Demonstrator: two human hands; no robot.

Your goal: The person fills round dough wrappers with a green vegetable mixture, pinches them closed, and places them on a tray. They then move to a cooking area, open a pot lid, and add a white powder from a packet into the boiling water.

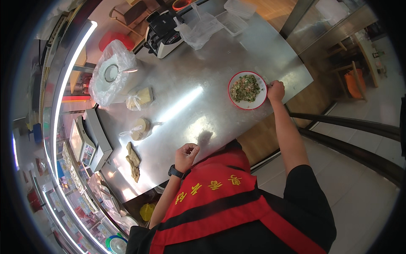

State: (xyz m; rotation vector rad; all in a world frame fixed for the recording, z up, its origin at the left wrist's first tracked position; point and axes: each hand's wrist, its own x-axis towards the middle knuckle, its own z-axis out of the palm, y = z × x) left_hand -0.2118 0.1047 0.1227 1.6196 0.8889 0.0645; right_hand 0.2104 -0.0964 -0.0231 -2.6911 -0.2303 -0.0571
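Observation:
A white bowl with a red rim point(264, 83) is at the right part of the stainless steel table point(203, 66). It holds a chopped green and pinkish filling point(245, 88). My right hand point(276, 91) grips the bowl's right edge, thumb near the rim and some fingers hidden. Close to the table's front edge is my left hand point(187, 157), fingers curled in towards the thumb, with nothing visible in it. A dark watch point(175, 171) is on that wrist. Below the hands is my red apron point(215, 197), which bears yellow writing.
Left on the table are a crumpled brown cloth point(132, 162), a bagged round stack point(140, 129), a bagged pale block point(142, 96) and a plastic-covered container point(103, 76). A scale point(87, 149) stands beyond. Toward the back are a black-and-white machine point(165, 35), plastic bags point(199, 30) and clear trays point(233, 23).

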